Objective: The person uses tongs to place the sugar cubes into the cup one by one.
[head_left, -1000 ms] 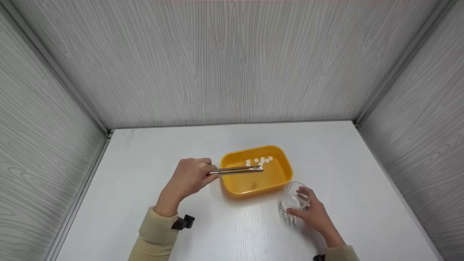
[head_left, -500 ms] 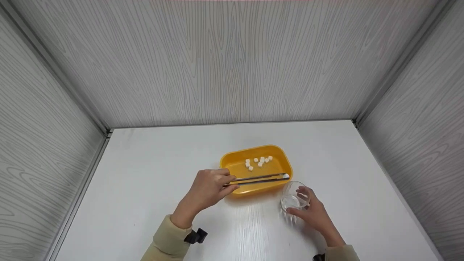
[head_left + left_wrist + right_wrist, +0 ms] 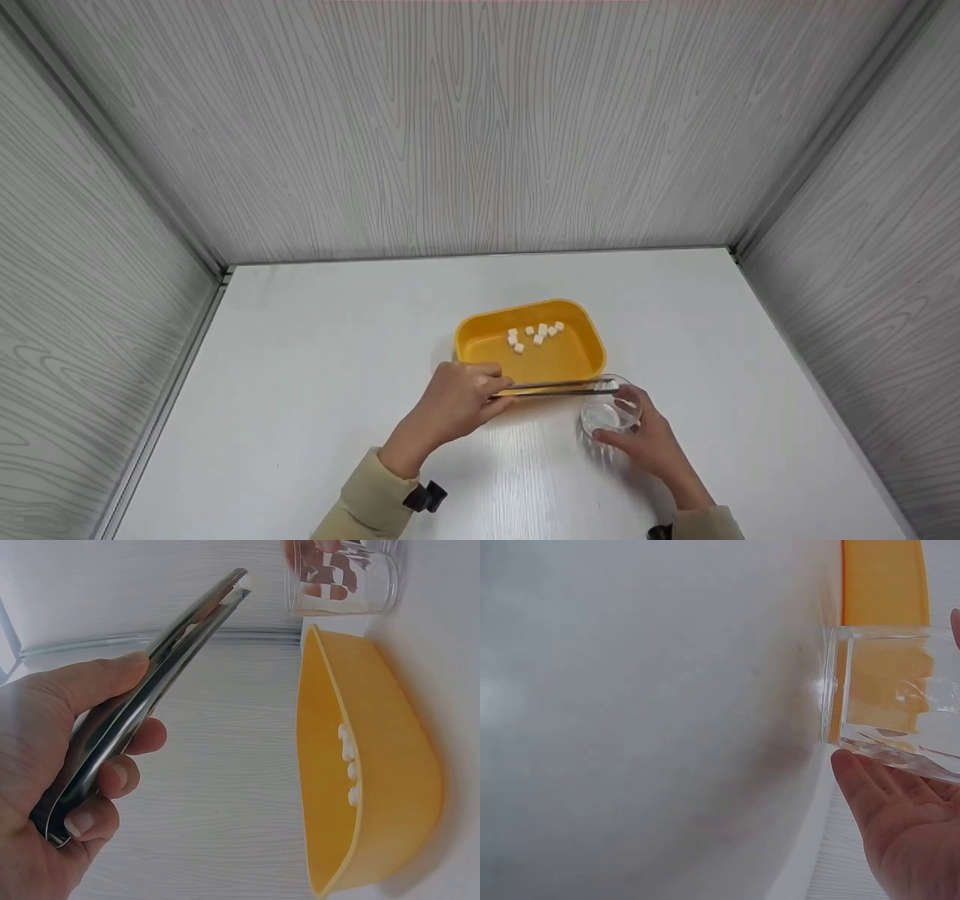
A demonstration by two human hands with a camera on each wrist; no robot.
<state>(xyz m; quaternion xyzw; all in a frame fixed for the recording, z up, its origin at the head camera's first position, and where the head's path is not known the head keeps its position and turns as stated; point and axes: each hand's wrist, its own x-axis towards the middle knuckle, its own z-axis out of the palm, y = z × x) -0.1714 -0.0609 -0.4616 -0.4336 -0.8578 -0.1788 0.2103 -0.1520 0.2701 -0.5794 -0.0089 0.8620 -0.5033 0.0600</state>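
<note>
My left hand (image 3: pixel 457 405) grips a pair of metal tongs (image 3: pixel 124 720) with serrated tips. A small white cube (image 3: pixel 607 385) is pinched at the tips, over the mouth of a clear drinking glass (image 3: pixel 600 417). My right hand (image 3: pixel 646 442) holds that glass from the right, thumb and fingers around its side. The glass stands upright on the table beside a yellow tray (image 3: pixel 594 345). Several more white cubes (image 3: pixel 538 340) lie scattered in the tray's far half. In the right wrist view the glass (image 3: pixel 885 690) shows nothing but the tray's colour through its wall.
A white table (image 3: pixel 337 322) lies under everything. Grey wood-grain panels (image 3: pixel 480 135) close it in at the back and on both sides. The yellow tray's near wall (image 3: pixel 390 765) stands just left of the glass.
My left hand has moved right and toward me, carrying the tongs and a cube from above the tray to over the glass. The right hand and the glass have stayed put.
</note>
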